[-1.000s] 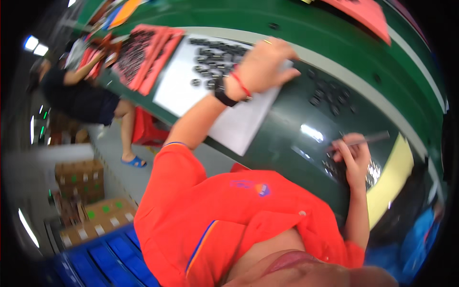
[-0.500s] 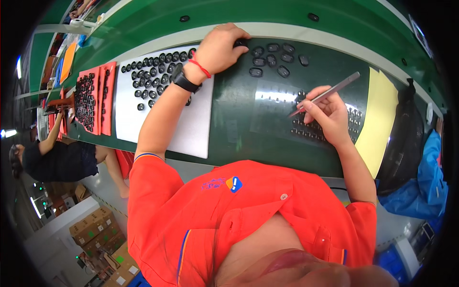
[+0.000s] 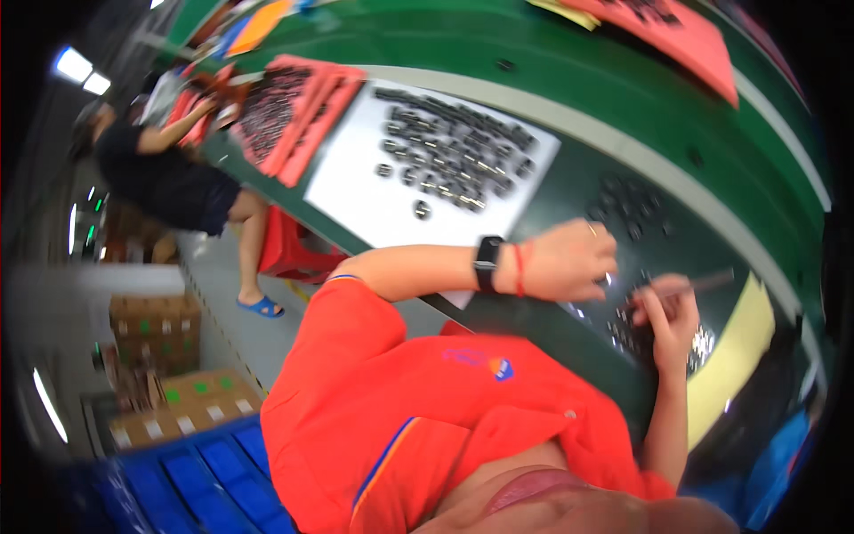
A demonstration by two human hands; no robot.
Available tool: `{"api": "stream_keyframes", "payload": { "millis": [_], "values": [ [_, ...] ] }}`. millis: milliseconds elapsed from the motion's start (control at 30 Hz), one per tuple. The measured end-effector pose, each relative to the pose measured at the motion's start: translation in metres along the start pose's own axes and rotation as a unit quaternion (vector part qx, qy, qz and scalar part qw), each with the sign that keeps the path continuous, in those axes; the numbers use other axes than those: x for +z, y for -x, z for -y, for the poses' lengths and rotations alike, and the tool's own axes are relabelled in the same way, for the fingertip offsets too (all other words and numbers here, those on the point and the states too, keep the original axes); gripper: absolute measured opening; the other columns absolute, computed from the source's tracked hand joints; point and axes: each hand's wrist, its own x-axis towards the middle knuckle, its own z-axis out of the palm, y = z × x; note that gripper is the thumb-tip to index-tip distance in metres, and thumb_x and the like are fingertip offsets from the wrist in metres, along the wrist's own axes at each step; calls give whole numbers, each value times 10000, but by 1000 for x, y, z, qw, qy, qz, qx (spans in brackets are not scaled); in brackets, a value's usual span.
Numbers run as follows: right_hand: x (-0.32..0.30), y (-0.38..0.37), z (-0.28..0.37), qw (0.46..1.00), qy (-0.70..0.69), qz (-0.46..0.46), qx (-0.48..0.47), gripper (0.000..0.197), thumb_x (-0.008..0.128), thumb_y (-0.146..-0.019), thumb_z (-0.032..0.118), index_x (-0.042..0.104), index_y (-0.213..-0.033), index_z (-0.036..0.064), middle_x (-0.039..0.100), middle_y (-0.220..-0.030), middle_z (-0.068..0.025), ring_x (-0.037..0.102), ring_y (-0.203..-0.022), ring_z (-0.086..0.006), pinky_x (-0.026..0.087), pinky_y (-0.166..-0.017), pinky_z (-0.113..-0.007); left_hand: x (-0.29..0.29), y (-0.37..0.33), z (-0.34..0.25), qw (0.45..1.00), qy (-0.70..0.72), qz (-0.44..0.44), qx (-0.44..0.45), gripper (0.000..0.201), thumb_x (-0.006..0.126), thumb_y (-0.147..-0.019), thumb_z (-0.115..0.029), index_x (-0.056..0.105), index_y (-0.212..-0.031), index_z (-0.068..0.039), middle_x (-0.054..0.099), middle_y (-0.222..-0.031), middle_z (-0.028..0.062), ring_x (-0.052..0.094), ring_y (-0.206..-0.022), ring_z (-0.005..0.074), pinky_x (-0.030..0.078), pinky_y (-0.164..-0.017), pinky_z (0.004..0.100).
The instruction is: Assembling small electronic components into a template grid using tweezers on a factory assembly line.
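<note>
Left hand, bare, black square watch and thin red cord at the wrist: fingertips pinched on a small dark, shiny piece, blurred, held over the dark-green, smooth-topped desk. Right hand, bare: fingers closed around a slim grey metal tool, its outer end pointing right. Hands near each other, not touching.

Small metallic parts, numerous: on the desk, around and beneath the right hand. Black oval pieces, loose group: on the desk, beyond both hands. White rectangular sheet: left of that group, bearing many black pieces in rough rows. Yellow sheet: right of the metallic parts. Red trays, filled with dark pieces: left of the white sheet.
</note>
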Motion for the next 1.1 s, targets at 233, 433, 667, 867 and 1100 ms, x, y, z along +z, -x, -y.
{"api": "stream_keyframes", "payload": {
  "millis": [233, 433, 667, 867, 1100],
  "values": [
    [-2, 2, 3, 1000, 15, 2, -20, 139, 539, -864, -9, 471, -984, 7, 610, -800, -104, 543, -566, -88, 441, -526, -173, -5, 9, -9, 1000, 8, -1, -21, 413, 732, -656, -265, 585, -989, -69, 529, -894, 88, 516, -856, 262, 425, -733, 364],
    [2, -5, 8, 1000, 10, -4, -10, 138, 544, -858, -5, 476, -978, 1, 611, -789, -125, 553, -557, -102, 449, -514, -182, -92, 17, 20, 986, -68, -128, -82, 487, 718, -683, -250, 548, -1092, -48, 559, -902, 121, 541, -831, 301, 444, -725, 389],
    [2, -4, 4, 999, 18, 1, -43, 142, 556, -846, 3, 475, -962, -11, 602, -759, -146, 535, -521, -116, 443, -503, -202, -356, 173, 209, 703, -352, -372, -494, 527, 667, -708, -376, 554, -1099, -41, 635, -983, 190, 626, -867, 329, 514, -721, 385],
    [2, -10, 3, 999, 5, -40, -29, 154, 570, -838, 0, 467, -951, -16, 605, -744, -137, 549, -515, -122, 464, -511, -203, -405, 245, 276, 624, -138, -288, -713, 452, 619, -783, -258, 480, -1148, -30, 598, -770, 75, 553, -604, 149, 428, -516, 313],
    [-12, -10, -6, 999, -37, -18, -22, 166, 560, -846, 15, 458, -975, -7, 612, -751, -155, 555, -509, -134, 464, -505, -212, -518, 270, 310, 640, -394, -138, -645, 712, 656, -764, -369, 326, -1342, -115, 551, -1161, 201, 523, -1121, 266, 407, -950, 365]
  ]
}}
